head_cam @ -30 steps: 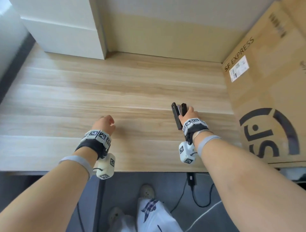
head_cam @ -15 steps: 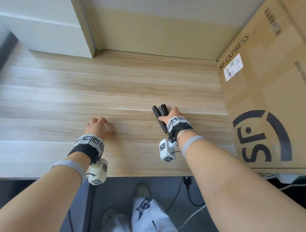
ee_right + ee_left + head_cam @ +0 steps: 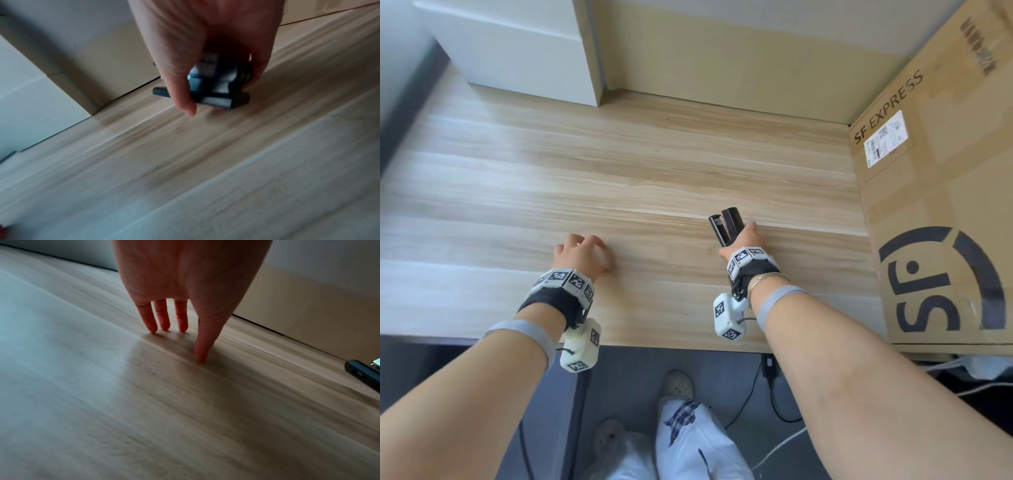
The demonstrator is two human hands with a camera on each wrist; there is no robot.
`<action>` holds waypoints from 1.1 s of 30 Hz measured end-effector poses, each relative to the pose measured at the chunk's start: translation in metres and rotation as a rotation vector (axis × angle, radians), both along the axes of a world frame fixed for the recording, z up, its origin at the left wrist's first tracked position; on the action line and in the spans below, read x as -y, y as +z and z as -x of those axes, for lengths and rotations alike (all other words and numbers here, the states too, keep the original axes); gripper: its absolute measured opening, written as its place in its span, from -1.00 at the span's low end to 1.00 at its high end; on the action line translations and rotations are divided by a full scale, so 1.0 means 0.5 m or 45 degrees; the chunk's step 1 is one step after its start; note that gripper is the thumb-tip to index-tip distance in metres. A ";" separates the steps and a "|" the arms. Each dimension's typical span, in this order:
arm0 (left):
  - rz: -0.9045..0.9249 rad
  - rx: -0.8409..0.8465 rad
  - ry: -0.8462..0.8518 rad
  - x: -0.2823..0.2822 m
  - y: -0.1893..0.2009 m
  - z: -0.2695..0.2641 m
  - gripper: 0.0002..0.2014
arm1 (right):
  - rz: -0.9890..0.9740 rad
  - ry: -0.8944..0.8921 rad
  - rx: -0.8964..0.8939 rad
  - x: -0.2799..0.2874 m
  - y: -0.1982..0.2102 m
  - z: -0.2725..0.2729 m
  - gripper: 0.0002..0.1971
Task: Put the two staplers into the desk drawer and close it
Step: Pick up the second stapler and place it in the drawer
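Observation:
My right hand [image 3: 742, 237] grips a black stapler [image 3: 726, 225] just above the wooden desk [image 3: 619, 178], right of centre. The stapler points away from me, and I cannot tell whether the two dark bars in the hand are one stapler or two. In the right wrist view the thumb and fingers of that hand [image 3: 222, 91] clamp the stapler [image 3: 218, 101] from both sides. My left hand [image 3: 582, 250] holds nothing; its straight fingertips [image 3: 153, 328] touch the desk. The stapler's tip [image 3: 362, 374] shows at the right edge of the left wrist view. No drawer is in view.
A large SF Express cardboard box [image 3: 945, 205] stands on the desk's right end, close to my right hand. A white box [image 3: 524, 51] sits at the back left against the wall. Under the front edge are my legs, shoes and cables [image 3: 767, 373].
My left hand has gone from a loose fist to fingertips on the desk. My right hand with the stapler has shifted slightly left, away from the cardboard box.

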State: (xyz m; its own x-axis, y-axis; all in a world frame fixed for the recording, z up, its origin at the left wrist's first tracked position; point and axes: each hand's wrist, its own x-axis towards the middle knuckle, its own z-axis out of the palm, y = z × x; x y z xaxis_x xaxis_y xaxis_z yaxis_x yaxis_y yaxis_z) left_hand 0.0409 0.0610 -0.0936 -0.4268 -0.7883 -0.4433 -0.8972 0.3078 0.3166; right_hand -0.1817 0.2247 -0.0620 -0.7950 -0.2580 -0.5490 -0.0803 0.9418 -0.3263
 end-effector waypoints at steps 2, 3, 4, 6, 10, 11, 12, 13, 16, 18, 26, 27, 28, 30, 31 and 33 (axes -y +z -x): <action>0.003 0.003 -0.003 0.005 0.003 -0.020 -0.57 | 0.033 0.046 0.002 0.004 0.007 -0.014 -0.36; 0.007 0.005 -0.006 0.008 0.005 -0.031 -0.56 | 0.059 0.056 0.003 0.009 0.011 -0.023 -0.35; 0.009 0.009 -0.010 0.011 0.007 -0.044 -0.54 | 0.109 0.072 0.006 0.016 0.016 -0.036 -0.34; 0.000 0.020 -0.008 0.019 0.012 -0.074 -0.52 | 0.223 0.116 0.045 0.034 0.026 -0.067 -0.33; -0.005 0.026 0.028 0.039 0.017 -0.146 -0.52 | 0.329 0.265 0.098 0.078 0.039 -0.155 -0.48; -0.004 0.024 0.046 0.043 0.017 -0.167 -0.53 | 0.347 0.304 0.105 0.090 0.041 -0.182 -0.52; -0.001 0.021 0.065 0.047 0.016 -0.188 -0.53 | 0.365 0.342 0.118 0.102 0.041 -0.211 -0.54; 0.008 0.019 0.081 0.051 0.015 -0.209 -0.54 | 0.381 0.380 0.138 0.114 0.039 -0.240 -0.56; 0.038 0.006 0.119 0.060 0.013 -0.275 -0.57 | 0.428 0.504 0.192 0.141 0.036 -0.331 -0.60; 0.049 -0.019 0.137 0.064 0.011 -0.320 -0.58 | 0.461 0.578 0.210 0.157 0.031 -0.392 -0.60; 0.181 -0.199 0.373 0.059 0.000 -0.505 -0.68 | 0.412 0.895 0.372 0.186 -0.003 -0.594 -0.56; 0.196 -0.216 0.399 0.057 -0.003 -0.528 -0.69 | 0.394 0.944 0.394 0.189 -0.009 -0.617 -0.56; 0.204 -0.225 0.422 0.054 -0.007 -0.552 -0.70 | 0.369 0.991 0.415 0.192 -0.015 -0.641 -0.55; 0.197 -0.213 0.456 0.048 -0.020 -0.595 -0.73 | 0.320 1.056 0.456 0.194 -0.033 -0.685 -0.55; 0.179 -0.195 0.467 0.044 -0.028 -0.616 -0.74 | 0.295 1.079 0.483 0.193 -0.047 -0.706 -0.55; 0.128 -0.145 0.476 0.035 -0.052 -0.655 -0.75 | 0.232 1.117 0.535 0.189 -0.079 -0.742 -0.59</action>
